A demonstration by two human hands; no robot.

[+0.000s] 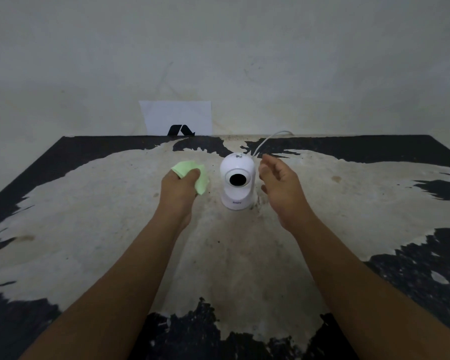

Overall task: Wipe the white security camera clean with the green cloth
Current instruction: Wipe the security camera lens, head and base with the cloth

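White security camera (pixel 237 181): upright on worn table (pixel 89 229), between both hands, touching neither; likely light, smooth, tippy, so steady its base. Left hand (pixel 178 189) clenches soft green cloth (pixel 192 174); right hand (pixel 279 185) open, empty.

Camera (pixel 237 181) is standing upright on the worn table (pixel 89 229), lens facing the wearer, white cable (pixel 266 140) trailing behind. Left hand (pixel 178 187) is gripping the cloth (pixel 196 175) just left of it. Right hand (pixel 279 185) is hovering uncurled just right, not touching.
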